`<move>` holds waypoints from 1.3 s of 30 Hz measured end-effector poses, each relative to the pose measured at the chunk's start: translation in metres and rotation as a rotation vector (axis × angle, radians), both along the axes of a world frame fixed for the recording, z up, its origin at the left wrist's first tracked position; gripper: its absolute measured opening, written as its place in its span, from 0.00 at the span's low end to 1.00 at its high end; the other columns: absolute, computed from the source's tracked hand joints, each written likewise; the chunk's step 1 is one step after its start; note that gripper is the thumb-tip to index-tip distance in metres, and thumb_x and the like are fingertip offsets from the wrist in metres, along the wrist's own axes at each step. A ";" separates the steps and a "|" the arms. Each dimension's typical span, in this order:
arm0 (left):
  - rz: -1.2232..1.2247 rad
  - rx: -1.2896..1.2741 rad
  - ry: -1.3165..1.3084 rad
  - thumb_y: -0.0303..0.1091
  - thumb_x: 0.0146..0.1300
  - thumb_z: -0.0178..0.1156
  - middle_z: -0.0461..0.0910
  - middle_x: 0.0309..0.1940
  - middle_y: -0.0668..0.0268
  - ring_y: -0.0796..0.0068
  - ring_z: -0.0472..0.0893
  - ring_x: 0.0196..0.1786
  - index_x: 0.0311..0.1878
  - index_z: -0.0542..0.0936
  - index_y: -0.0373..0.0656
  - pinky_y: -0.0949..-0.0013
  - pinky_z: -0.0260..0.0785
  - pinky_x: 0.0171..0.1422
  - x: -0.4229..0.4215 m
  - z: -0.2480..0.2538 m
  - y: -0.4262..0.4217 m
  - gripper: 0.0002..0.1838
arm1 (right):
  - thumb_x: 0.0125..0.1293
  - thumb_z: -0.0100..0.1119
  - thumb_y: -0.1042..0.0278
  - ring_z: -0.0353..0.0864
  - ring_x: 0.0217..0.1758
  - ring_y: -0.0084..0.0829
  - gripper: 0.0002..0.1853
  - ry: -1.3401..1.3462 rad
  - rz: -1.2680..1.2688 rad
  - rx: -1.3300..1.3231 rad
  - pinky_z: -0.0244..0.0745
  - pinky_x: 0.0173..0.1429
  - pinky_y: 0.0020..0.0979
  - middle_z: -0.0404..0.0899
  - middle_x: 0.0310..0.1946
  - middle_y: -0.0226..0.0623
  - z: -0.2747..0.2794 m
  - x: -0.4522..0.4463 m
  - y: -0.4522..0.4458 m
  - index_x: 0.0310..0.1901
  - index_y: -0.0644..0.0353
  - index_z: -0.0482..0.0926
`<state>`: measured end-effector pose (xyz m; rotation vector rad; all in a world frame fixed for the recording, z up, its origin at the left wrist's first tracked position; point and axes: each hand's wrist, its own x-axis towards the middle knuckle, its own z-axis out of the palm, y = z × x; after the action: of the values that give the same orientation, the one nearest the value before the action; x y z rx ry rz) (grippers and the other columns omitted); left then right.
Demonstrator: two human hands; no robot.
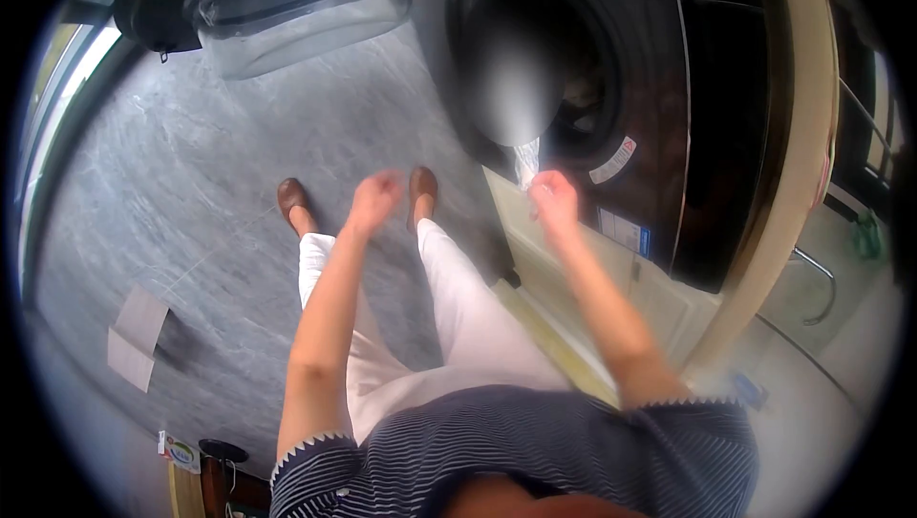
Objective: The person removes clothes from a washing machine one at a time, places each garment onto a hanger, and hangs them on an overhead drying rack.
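Observation:
My right hand (554, 195) is closed, with thumb and fingers pinched on the lower end of a whitish crinkled piece of material (526, 161). Above the hand this material runs into a white blurred patch in front of the round opening of a dark front-loading washing machine (650, 69). Whether it is cloth or plastic I cannot make out. Out to the left, over the floor, hovers my left hand (375, 201), smeared by motion, with no object visible at it. The machine's clear bowl-shaped door (301, 36) hangs open at the upper left.
Grey marbled floor (220, 165) lies under my brown shoes (422, 195). A pale cabinet panel (564, 279) stands below the machine at right, beside a curved light-coloured edge (798, 136). A folded grey card (138, 337) is at the lower left. A metal hook-shaped bar (826, 284) shows far right.

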<state>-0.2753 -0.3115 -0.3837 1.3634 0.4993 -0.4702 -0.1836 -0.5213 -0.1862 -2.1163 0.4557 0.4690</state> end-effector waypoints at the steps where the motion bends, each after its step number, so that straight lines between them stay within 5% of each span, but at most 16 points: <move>1: -0.026 0.050 -0.060 0.32 0.53 0.55 0.74 0.24 0.70 0.79 0.73 0.27 0.46 0.74 0.37 0.75 0.66 0.32 0.022 -0.005 -0.001 0.17 | 0.49 0.52 0.76 0.63 0.15 0.15 0.05 0.012 0.019 -0.019 0.59 0.17 0.18 0.69 0.20 0.26 -0.002 -0.005 -0.003 0.30 0.60 0.70; 5: -0.160 0.514 -0.296 0.31 0.47 0.55 0.74 0.46 0.58 0.63 0.75 0.43 0.44 0.78 0.49 0.65 0.67 0.48 0.116 0.004 -0.020 0.17 | 0.51 0.51 0.78 0.63 0.18 0.13 0.04 0.047 0.061 0.001 0.58 0.21 0.16 0.69 0.21 0.25 0.011 -0.025 -0.011 0.30 0.60 0.69; 7: -0.131 0.673 -0.407 0.31 0.44 0.55 0.65 0.57 0.57 0.57 0.68 0.53 0.42 0.79 0.54 0.62 0.64 0.53 0.157 0.018 -0.042 0.17 | 0.52 0.50 0.80 0.64 0.20 0.13 0.05 0.067 0.062 0.033 0.58 0.24 0.15 0.70 0.21 0.24 0.017 -0.034 -0.021 0.31 0.61 0.69; 12: -0.230 1.125 -0.642 0.31 0.45 0.55 0.61 0.60 0.60 0.57 0.59 0.61 0.40 0.80 0.54 0.55 0.57 0.58 0.251 0.024 -0.090 0.16 | 0.52 0.52 0.81 0.66 0.27 0.12 0.06 0.041 0.119 0.030 0.61 0.31 0.16 0.72 0.25 0.25 0.024 -0.045 -0.036 0.31 0.61 0.69; 18: -0.206 1.156 -0.571 0.34 0.47 0.56 0.65 0.56 0.60 0.56 0.61 0.60 0.41 0.79 0.45 0.56 0.59 0.56 0.289 0.008 -0.107 0.15 | 0.52 0.53 0.82 0.71 0.35 0.15 0.06 0.114 0.237 0.020 0.65 0.42 0.18 0.73 0.28 0.27 0.045 -0.063 -0.044 0.31 0.62 0.71; 21: -0.036 0.657 -0.414 0.32 0.49 0.56 0.72 0.47 0.61 0.62 0.70 0.53 0.43 0.77 0.40 0.63 0.64 0.52 0.284 0.024 -0.088 0.16 | 0.51 0.53 0.82 0.72 0.35 0.16 0.06 0.187 0.214 0.023 0.65 0.43 0.19 0.73 0.28 0.27 0.051 -0.068 -0.041 0.31 0.62 0.71; 24: 0.274 -0.269 -0.088 0.27 0.50 0.55 0.75 0.39 0.63 0.71 0.76 0.42 0.44 0.75 0.36 0.71 0.69 0.46 0.232 0.039 -0.048 0.16 | 0.50 0.52 0.82 0.72 0.34 0.16 0.06 0.170 0.252 -0.021 0.65 0.42 0.19 0.73 0.28 0.27 0.061 -0.057 -0.033 0.31 0.62 0.71; 26: 0.503 -0.557 -0.047 0.21 0.45 0.53 0.75 0.40 0.63 0.76 0.74 0.40 0.46 0.76 0.38 0.77 0.66 0.41 0.186 0.032 -0.026 0.20 | 0.50 0.51 0.82 0.71 0.33 0.16 0.06 0.137 0.289 0.019 0.65 0.40 0.18 0.74 0.27 0.27 0.059 -0.050 -0.037 0.31 0.62 0.71; 29: 0.430 -0.370 -0.034 0.15 0.42 0.46 0.76 0.38 0.64 0.75 0.75 0.41 0.46 0.76 0.38 0.77 0.66 0.44 0.121 0.069 0.014 0.24 | 0.50 0.50 0.81 0.70 0.31 0.15 0.06 0.225 0.226 0.033 0.64 0.37 0.18 0.74 0.26 0.27 0.062 -0.045 -0.036 0.31 0.62 0.71; 33: 0.456 -0.111 -0.148 0.14 0.41 0.41 0.76 0.41 0.65 0.76 0.74 0.45 0.47 0.76 0.38 0.79 0.64 0.49 0.058 0.193 0.089 0.27 | 0.49 0.49 0.81 0.67 0.28 0.14 0.07 0.054 0.306 0.041 0.62 0.32 0.17 0.73 0.26 0.26 0.077 -0.038 -0.022 0.31 0.62 0.70; 37: 0.637 0.617 -0.692 0.14 0.43 0.39 0.76 0.44 0.58 0.69 0.74 0.50 0.48 0.75 0.38 0.73 0.64 0.54 0.027 0.306 0.173 0.27 | 0.48 0.49 0.81 0.67 0.25 0.14 0.06 0.078 0.304 0.022 0.61 0.28 0.18 0.73 0.23 0.27 0.111 -0.028 0.006 0.30 0.62 0.70; 38: 0.598 0.991 -0.755 0.13 0.43 0.39 0.75 0.45 0.54 0.61 0.73 0.52 0.49 0.75 0.41 0.68 0.64 0.55 0.030 0.339 0.193 0.28 | 0.48 0.49 0.80 0.66 0.24 0.14 0.06 0.064 0.323 0.007 0.61 0.28 0.18 0.73 0.23 0.27 0.114 -0.028 0.009 0.30 0.62 0.70; 39: 0.646 1.071 -0.748 0.12 0.42 0.41 0.73 0.48 0.53 0.55 0.71 0.53 0.50 0.74 0.45 0.64 0.63 0.56 0.037 0.360 0.203 0.30 | 0.47 0.50 0.80 0.68 0.26 0.15 0.06 0.071 0.321 -0.015 0.63 0.30 0.19 0.74 0.23 0.29 0.116 -0.027 0.010 0.29 0.62 0.70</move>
<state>-0.2381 -0.1086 -0.0241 2.0976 0.5327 0.9620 -0.2107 -0.5118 -0.0699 -2.2010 0.1575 0.7270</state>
